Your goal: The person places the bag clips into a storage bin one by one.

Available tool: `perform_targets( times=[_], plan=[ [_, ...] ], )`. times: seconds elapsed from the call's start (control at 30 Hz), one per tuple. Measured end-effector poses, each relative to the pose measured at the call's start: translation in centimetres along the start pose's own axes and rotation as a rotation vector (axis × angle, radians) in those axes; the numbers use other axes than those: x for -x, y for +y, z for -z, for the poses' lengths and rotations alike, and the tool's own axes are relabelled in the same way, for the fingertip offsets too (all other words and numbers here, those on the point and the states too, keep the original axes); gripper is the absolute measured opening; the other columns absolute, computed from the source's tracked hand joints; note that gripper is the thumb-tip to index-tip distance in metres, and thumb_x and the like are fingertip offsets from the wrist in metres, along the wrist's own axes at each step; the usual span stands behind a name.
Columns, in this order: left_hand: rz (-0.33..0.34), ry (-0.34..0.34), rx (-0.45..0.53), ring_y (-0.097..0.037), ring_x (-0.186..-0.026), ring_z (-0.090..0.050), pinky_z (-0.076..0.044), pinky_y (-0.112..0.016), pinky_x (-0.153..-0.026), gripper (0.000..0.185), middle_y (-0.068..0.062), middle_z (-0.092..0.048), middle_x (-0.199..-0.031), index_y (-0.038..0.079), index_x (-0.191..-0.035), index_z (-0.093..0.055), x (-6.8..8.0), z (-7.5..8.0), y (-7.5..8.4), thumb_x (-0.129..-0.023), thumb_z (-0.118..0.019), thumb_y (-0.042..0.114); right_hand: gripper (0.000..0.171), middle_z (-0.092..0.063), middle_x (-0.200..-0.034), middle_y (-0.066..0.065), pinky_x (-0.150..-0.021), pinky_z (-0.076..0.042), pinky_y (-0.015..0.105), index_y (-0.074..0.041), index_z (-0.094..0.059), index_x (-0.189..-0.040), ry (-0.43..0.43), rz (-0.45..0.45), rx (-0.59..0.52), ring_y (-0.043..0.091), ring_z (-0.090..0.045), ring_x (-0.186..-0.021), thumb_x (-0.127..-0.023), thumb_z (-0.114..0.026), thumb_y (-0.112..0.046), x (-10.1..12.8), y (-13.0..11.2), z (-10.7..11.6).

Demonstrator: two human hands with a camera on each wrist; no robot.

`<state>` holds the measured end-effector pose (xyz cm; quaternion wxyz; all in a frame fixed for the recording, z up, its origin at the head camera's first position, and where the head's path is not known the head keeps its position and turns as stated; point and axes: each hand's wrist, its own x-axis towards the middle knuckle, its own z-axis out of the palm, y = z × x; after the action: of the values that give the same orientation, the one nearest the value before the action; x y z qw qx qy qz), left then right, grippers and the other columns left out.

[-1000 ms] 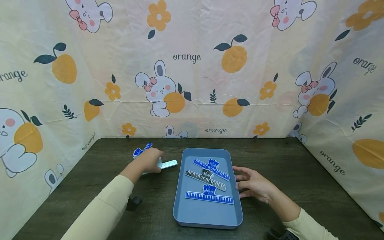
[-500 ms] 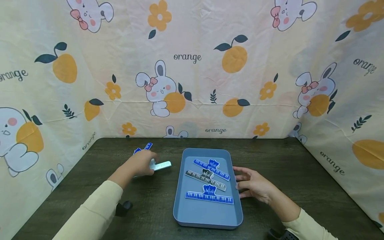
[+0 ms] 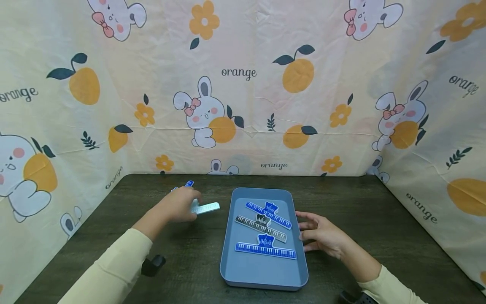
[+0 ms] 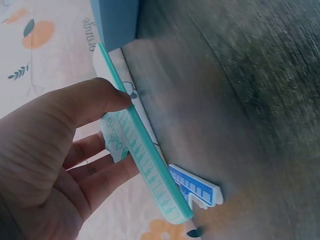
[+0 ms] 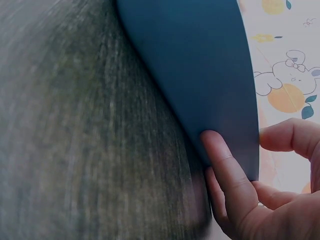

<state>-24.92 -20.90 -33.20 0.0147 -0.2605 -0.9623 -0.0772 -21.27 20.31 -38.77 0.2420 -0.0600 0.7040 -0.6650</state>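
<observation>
My left hand [image 3: 172,207] pinches a mint-green sheet-music clip [image 3: 208,208], left of the blue-grey tray [image 3: 262,272]. Its thumb lies on the long bar, printed with a keyboard pattern, in the left wrist view; the other fingers are behind the clip's lettered grip. Just beyond this hand lies a blue music clip [image 4: 197,187], mostly hidden in the head view. My right hand [image 3: 322,236] touches the tray's right side, its fingertips [image 5: 215,142] against the outer wall. Inside the tray are two blue clips and a black-and-white clip [image 3: 262,228] between them.
The tray stands on a dark wooden table [image 3: 193,261]. A cloth backdrop [image 3: 258,105] printed with rabbits and oranges rises behind the table and along both sides. A black strap device [image 3: 153,266] is at my left wrist.
My left hand has drawn back to the left with the mint-green clip, then shifted slightly up and right, covering more of the blue clip behind. My right hand stays at the tray.
</observation>
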Motion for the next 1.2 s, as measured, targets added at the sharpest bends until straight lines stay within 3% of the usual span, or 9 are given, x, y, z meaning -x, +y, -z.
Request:
perform_targets(
  times=[0.43,0.83,1.2],
  plan=[
    [-0.057,0.008,-0.054,-0.014,-0.073,-0.051,-0.047,-0.033,-0.064,0.028,-0.004,-0.063,-0.093,0.007,-0.098,-0.07,-0.3,1.3,2.4,-0.072,-0.08,0.012,0.081,-0.051,-0.131,0.028,-0.075,-0.057,0.047,0.002,-0.018,-0.152,0.003,-0.003,0.0,0.028,-0.065,-0.093,-0.083,-0.061,0.007,0.1,0.0,0.0],
    [-0.059,-0.004,-0.047,-0.015,-0.077,-0.055,-0.05,-0.034,-0.068,0.029,-0.001,-0.065,-0.092,0.01,-0.098,-0.072,-0.6,1.7,5.0,-0.072,-0.083,0.013,0.08,-0.053,-0.128,0.027,-0.075,-0.057,0.048,0.002,-0.019,-0.152,0.005,0.002,-0.006,0.028,-0.065,-0.093,-0.083,-0.062,0.007,0.0,0.1,-0.1],
    [-0.18,0.004,-0.064,-0.014,-0.075,-0.055,-0.049,-0.031,-0.067,0.026,0.0,-0.064,-0.088,0.012,-0.094,-0.073,-1.2,1.9,6.9,-0.069,-0.082,0.01,0.081,-0.051,-0.13,0.028,-0.076,-0.057,0.049,0.003,-0.019,-0.152,0.009,0.002,-0.004,0.029,-0.066,-0.094,-0.083,-0.062,0.007,0.0,0.0,-0.1]
  ],
)
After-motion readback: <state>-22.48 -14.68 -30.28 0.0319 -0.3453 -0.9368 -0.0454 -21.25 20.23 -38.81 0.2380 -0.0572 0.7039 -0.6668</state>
